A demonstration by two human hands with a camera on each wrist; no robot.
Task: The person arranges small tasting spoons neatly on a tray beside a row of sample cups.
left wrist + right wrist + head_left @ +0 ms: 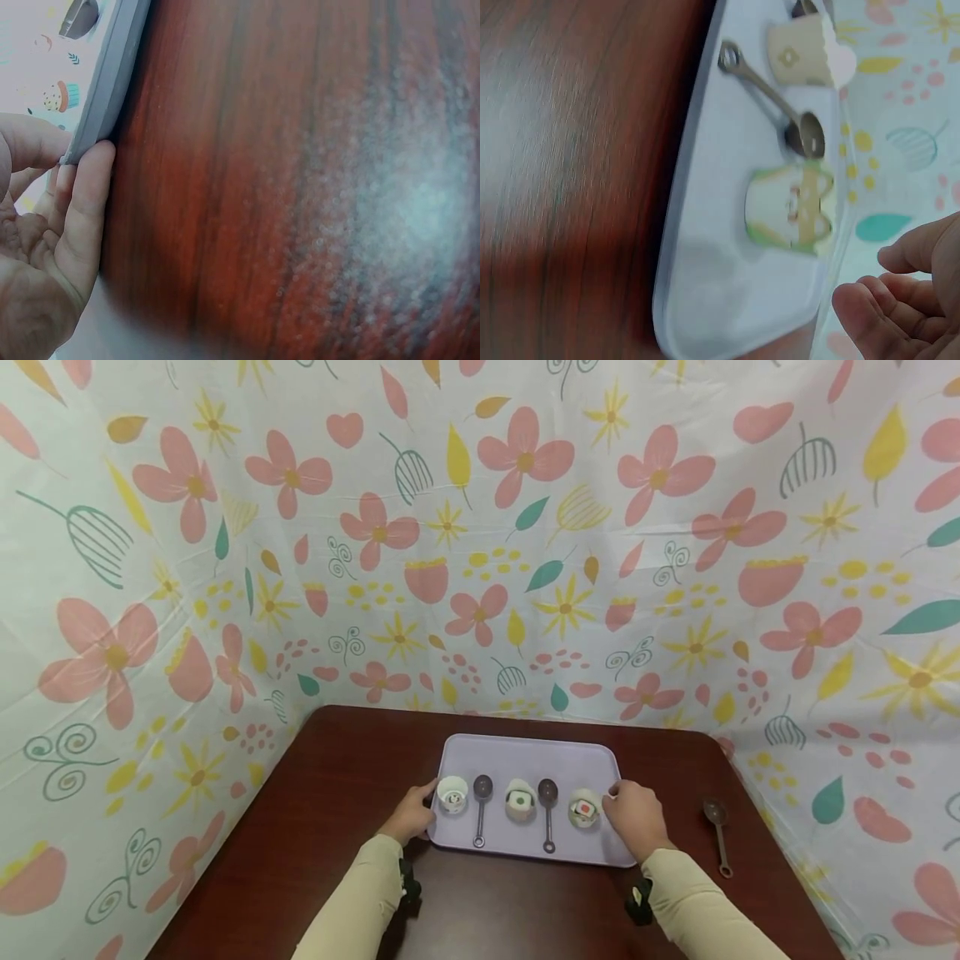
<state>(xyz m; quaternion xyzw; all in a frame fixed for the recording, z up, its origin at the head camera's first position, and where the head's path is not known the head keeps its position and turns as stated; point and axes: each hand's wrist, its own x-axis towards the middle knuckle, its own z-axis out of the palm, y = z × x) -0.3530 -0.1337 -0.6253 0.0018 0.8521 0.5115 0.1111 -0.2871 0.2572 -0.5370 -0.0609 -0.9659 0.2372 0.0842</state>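
A pale lilac tray (517, 750) lies on the table, its left rim pinched between thumb and fingers of my left hand (408, 814). In the left wrist view the fingertips (96, 161) wrap under the rim. My right hand (637, 817) is by the tray's right side, thumb and fingers apart with nothing between them in the right wrist view. On the tray stand a left cup (452, 806), a middle cup (520, 812) and a right cup (776, 206) with an animal face. Between them lie two dark ring-handled spoons, a left spoon (481, 810) and a right spoon (548, 814).
Another dark spoon (720, 835) lies on the table right of the tray. The dark red-brown table (300, 827) backs onto a floral curtain (480, 552), which also hangs along its left and right sides.
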